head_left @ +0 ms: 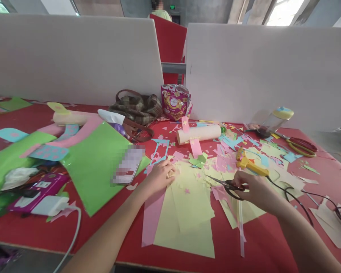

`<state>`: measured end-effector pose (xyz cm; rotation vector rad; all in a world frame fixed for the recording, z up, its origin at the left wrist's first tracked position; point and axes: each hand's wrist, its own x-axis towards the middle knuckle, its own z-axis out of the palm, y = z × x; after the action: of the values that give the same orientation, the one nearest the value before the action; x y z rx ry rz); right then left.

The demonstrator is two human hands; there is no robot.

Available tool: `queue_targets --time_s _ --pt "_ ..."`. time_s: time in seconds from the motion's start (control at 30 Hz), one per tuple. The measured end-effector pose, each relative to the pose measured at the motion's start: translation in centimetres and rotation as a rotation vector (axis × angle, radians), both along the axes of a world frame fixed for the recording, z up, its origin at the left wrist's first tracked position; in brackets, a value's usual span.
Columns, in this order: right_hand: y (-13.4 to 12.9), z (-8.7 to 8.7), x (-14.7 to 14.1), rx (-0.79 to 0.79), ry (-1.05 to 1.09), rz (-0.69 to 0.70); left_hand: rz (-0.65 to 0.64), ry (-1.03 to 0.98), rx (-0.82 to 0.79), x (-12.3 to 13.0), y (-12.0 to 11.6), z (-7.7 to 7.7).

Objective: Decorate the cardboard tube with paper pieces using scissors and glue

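Stretched both forearms [116, 231] over a red table [267, 246], scissors [226, 183] in the right hand [248, 185]

Aimed the scissors leftward, tips tilted slightly toward the far side, with the long axis running nearly side to side and the handles at the right end. Held them near the right edge of some pale yellow sheets [191, 212], over loose paper scraps and on the near side of a yellow glue gun [251, 165]. Could not tell the gap between the blades, nor any contact with the paper below.

Saw a clear jar [275, 123] with a yellow lid at the far right, leaning in view, dark contents at the bottom too small to name. Noticed a purple snack bag [174, 102] upright near the gap between two pale boards [269, 68], and just left of it a plaid bag [139, 108] with a brown strap. Could not see inside either bag. Found a cream tube [207, 132] lying crosswise beyond the sheets, and a phone [129, 165] on a green sheet [88, 170] to the left.

Closed the right hand around the scissor handles, fingers curled. Rested the left hand [161, 174] at the upper left corner of the yellow sheets, fingers bent and close together, back upward. Could not tell whether gripping anything at those fingertips.
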<state>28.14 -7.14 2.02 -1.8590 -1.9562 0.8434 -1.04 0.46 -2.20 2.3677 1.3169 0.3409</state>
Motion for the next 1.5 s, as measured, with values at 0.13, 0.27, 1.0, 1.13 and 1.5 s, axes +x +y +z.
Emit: queue_targets --time_s 0.13,0.27,1.0,1.13,1.5 --pt "0.3 -0.2 0.3 -0.189 0.504 -0.048 0.031 -0.005 0.02 -0.8 0.7 -0.2" --pt "0.4 -1.0 -0.5 -0.308 0.927 -0.039 0.043 -0.009 0.014 -1.0 0.8 -0.1" --pt "0.4 -4.5 -2.7 -0.466 1.45 -0.123 0.248 -0.099 -0.097 -1.6 0.7 0.9" --pt "0.3 -4.4 -2.6 -0.457 1.404 -0.145 0.38 -0.092 -0.036 -2.3 2.2 1.1" --pt "0.0 -4.2 -2.8 -0.414 1.342 -0.103 0.68 0.098 0.218 -6.4 10.7 7.4"
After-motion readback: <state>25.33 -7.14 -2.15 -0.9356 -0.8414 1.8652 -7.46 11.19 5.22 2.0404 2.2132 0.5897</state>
